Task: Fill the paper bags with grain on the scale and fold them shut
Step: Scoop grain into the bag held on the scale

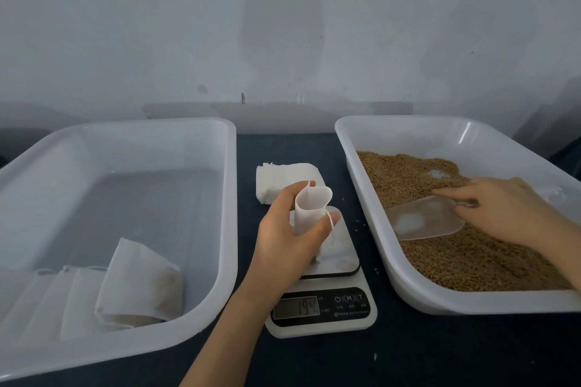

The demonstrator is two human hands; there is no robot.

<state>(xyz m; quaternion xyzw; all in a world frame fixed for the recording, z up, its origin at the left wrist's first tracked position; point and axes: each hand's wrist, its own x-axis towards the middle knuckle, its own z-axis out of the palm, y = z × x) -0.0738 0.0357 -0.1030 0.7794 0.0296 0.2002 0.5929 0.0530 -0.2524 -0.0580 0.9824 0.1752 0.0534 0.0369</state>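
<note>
**Paper bag** (309,209): white, with drawstring. It is held upright over the platform of the scale (327,289), its mouth rounded open and turned toward the grain side so that a scoopful can be tipped straight in. Whether its base rests on the platform or hangs just above it cannot be told, as the palm hides it.

**Left hand** (283,242): curled round the bag, thumb on the near side and fingers behind. The grip is loose enough that the mouth is kept from collapsing. The string is draped over the thumb.

**Right hand** (509,207): closed on the handle of a clear plastic scoop (424,218), forefinger laid along it. The scoop is laid low on the wheat grain (456,258), seemingly empty, ready to be pushed in.

**Right tray** (471,303): white plastic, placed just right of the scale so that the carry from grain to bag is kept short. A bare patch of floor is exposed at the far side.

**Scale display** (297,307): lit and faced toward the person; the digits are perhaps 194, though blurred.

**Spare bags** (283,177): a flat stack is set beyond the scale, between the trays, within reach of the left hand.

**Left tray** (232,214): reserved for finished work. One filled, folded bag (141,286) is laid at the near end, with a row of further bags (78,298) to its left.

**Stage**: judged as filling just begun on this bag; folding is not yet reached.
</note>
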